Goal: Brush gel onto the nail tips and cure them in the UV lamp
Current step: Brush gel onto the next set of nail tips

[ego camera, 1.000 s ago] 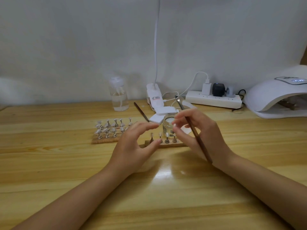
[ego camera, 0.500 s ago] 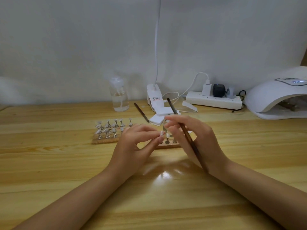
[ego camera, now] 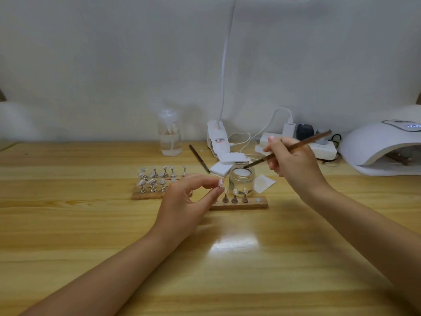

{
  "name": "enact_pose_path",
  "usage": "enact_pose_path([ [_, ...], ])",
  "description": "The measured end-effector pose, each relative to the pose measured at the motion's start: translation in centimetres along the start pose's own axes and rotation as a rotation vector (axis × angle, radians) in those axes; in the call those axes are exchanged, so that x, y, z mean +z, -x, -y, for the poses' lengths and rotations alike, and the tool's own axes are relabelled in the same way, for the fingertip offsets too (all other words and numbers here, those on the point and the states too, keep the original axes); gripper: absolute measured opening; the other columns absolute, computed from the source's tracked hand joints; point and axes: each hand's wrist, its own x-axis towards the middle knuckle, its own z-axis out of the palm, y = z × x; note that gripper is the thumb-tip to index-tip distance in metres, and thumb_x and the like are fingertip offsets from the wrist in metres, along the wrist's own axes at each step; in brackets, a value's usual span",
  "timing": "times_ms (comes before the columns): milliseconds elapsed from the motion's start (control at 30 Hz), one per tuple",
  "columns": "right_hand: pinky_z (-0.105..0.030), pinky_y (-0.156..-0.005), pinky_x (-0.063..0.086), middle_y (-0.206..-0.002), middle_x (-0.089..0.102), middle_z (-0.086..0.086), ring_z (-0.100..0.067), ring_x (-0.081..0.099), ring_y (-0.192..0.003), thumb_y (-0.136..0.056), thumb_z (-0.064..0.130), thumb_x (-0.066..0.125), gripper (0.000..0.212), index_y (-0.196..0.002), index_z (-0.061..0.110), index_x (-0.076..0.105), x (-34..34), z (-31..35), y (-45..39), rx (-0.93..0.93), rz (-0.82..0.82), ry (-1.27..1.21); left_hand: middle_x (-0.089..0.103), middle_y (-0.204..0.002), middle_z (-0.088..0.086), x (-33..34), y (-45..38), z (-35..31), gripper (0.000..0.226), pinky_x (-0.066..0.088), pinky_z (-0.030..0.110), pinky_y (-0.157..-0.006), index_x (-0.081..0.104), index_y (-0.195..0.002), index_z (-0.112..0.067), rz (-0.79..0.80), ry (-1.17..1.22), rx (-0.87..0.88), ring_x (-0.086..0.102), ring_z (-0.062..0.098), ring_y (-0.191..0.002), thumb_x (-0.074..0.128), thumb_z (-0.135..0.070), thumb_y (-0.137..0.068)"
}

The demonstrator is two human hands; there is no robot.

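Right hand (ego camera: 293,160) grips thin brown wooden brush (ego camera: 296,145), tip in small clear glass gel jar (ego camera: 241,180) mid-counter. Left hand (ego camera: 186,201) pinches pale nail tip (ego camera: 221,182) w/ fingertips, beside jar.

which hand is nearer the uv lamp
Right. The right hand holds the brush over the jar, just left of the lamp; the left hand is farther left.
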Motion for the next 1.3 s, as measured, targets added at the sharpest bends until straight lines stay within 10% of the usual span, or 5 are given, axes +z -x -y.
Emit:
enact_pose_path([
  [467, -0.035, -0.066, 0.049, -0.057, 0.055, -0.001, -0.023, 0.061, -0.068, -0.092, 0.038, 0.05, 0.04, -0.072, 0.004, 0.057, 2.5, 1.3, -1.9, -0.133, 0.199, 0.567, 0.069, -0.077, -0.012, 0.0, 0.0, -0.1, 0.011, 0.048, 0.038, -0.084, 0.071, -0.079, -0.025, -0.017, 0.029, -0.055, 0.063, 0.007, -0.085, 0.071, -0.015, -0.076],
  [1300, -0.011, -0.035, 0.033, -0.033, 0.051, 0.005, -0.002, 0.039, -0.027, -0.093, 0.025, 0.05, 0.035, -0.061, 0.011, 0.046, -1.6, 0.3, -3.7, 0.147, -0.061, 0.143, 0.07, -0.076, -0.017, 0.0, 0.1, -0.1, 0.015, 0.05, 0.041, -0.082, 0.071, -0.079, -0.028, -0.027, 0.039, -0.039, 0.064, 0.003, -0.081, 0.071, -0.014, -0.075],
])
